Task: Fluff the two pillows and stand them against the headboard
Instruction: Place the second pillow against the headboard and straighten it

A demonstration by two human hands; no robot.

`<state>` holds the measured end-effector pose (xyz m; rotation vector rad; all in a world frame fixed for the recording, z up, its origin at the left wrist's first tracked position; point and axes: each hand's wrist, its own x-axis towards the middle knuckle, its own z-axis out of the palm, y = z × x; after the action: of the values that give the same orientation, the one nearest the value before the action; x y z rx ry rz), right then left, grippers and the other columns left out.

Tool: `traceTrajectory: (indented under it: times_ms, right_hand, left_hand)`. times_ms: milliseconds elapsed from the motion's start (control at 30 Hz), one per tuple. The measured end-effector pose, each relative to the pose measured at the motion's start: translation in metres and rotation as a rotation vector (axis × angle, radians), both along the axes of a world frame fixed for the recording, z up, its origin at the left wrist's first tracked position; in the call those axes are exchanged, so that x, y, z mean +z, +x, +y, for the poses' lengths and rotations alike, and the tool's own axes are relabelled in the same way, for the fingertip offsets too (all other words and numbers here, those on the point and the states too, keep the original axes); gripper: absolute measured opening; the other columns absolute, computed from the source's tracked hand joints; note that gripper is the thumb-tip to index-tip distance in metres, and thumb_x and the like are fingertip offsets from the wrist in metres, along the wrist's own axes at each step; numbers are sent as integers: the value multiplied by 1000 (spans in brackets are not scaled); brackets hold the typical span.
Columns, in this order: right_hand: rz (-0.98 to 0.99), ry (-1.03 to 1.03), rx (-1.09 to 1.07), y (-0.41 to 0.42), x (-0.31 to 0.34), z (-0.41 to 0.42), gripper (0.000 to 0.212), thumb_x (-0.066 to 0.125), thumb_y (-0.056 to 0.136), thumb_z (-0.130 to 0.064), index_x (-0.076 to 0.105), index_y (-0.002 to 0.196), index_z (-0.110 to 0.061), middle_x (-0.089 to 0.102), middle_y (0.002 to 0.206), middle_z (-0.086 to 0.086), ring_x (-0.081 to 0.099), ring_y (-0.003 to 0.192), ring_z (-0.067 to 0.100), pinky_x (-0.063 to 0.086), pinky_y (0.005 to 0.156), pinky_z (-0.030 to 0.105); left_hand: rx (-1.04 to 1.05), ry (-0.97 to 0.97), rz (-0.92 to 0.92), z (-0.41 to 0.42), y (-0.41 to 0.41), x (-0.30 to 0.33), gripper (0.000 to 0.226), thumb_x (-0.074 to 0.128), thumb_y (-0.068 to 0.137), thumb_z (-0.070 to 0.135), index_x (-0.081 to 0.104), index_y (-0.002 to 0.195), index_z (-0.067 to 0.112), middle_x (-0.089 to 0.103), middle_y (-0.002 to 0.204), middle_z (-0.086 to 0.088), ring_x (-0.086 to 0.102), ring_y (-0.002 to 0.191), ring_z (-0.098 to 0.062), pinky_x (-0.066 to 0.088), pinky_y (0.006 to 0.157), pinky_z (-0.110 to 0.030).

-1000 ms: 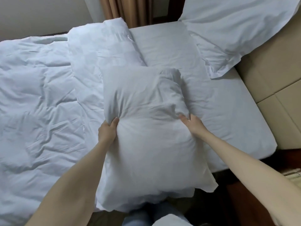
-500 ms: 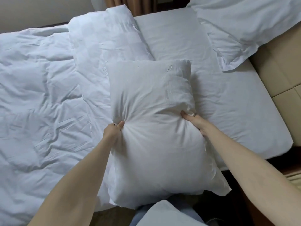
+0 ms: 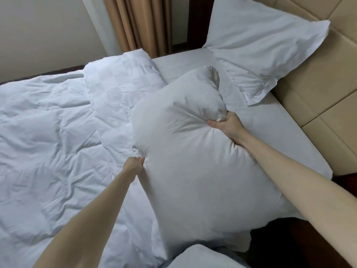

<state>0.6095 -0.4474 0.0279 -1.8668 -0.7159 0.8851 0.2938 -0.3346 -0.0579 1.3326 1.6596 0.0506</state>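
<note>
Since a moment ago, the big soft white pillow [image 3: 195,157] has tipped toward the right hand's side, and that hand has slid up to its far corner. Beyond the hands, a second white pillow with a flat border [image 3: 258,47] leans on the tan padded headboard [image 3: 316,89]. Crumpled white bedding [image 3: 48,136] lies past the left hand. Both the right hand [image 3: 228,125] and left hand [image 3: 134,165] squeeze bunches of the big pillow.

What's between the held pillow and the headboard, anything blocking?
Nothing visible blocks it. The held pillow is gripped by the left hand and right hand. Bare sheet lies between it and the headboard. The other pillow already leans there, farther along.
</note>
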Motion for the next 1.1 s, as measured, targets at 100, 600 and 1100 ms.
traceTrajectory:
  times_ms: [100,600,1100]
  right_hand:
    - [-121,29,34,13,44,5,41,83,67,-27,68,101,-10,74,102,6,69,95,16,55,88,29]
    - [-470,274,-108,143,145,-74,35,76,76,-32,67,96,-6,73,98,14,67,89,21,53,81,33]
    - [-772,43,-110,384,91,-141,31,64,81,-43,41,82,-23,58,66,1,55,62,28,46,56,36]
  left_hand:
    - [36,-17,-92,0,20,12,43,50,95,24,40,54,15,36,56,-5,33,50,-19,29,53,-28]
    - [-57,-191,-498,-73,221,90,32,42,95,13,58,122,10,62,108,-6,58,94,-22,37,68,-26]
    - [-125,-69,-442,-119,424,96,23,42,94,13,62,106,13,67,103,-4,61,88,-19,43,68,-25]
